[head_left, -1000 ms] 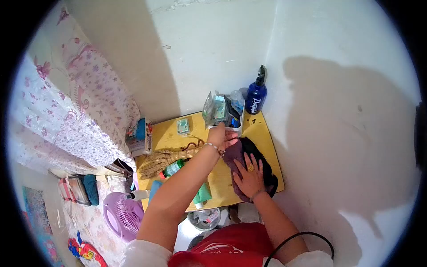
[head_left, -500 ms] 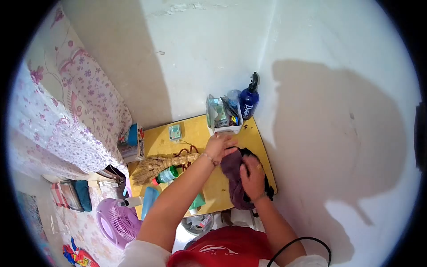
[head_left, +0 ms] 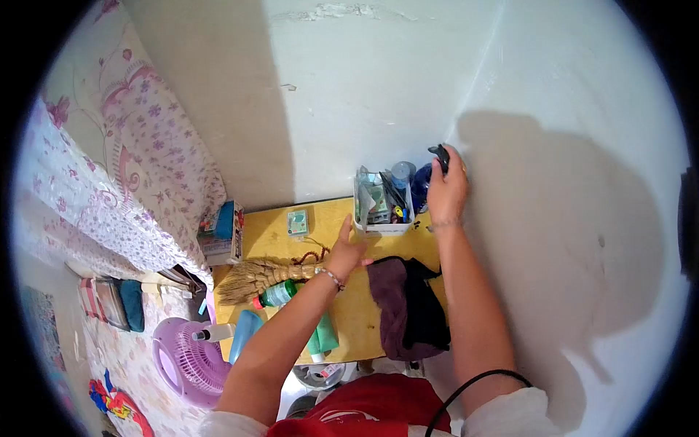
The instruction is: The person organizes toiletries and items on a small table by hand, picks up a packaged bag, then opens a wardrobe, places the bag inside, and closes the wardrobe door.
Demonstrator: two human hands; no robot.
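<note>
At the back right corner of the table, my right hand [head_left: 449,191] is closed around the black trigger head of a dark blue spray bottle [head_left: 421,191], hiding much of the bottle. My left hand [head_left: 346,253] hovers over the middle of the table, fingers stretched out and holding nothing. Just right of it lies a crumpled purple and black cloth [head_left: 408,309] near the front edge. A white bin [head_left: 386,229] holding pens, packets and other small items stands between the left hand and the bottle.
On the yellow table [head_left: 331,211] are a straw whisk broom [head_left: 255,280], a green bottle [head_left: 278,294], a green tube [head_left: 324,339], a small clear box [head_left: 297,223] and a blue bottle [head_left: 246,333]. A purple fan [head_left: 191,360] stands left; walls close in behind and right.
My right hand has left the cloth and moved up and back onto the spray bottle. My left hand has drawn away from the cloth, which now lies spread more flatly.
</note>
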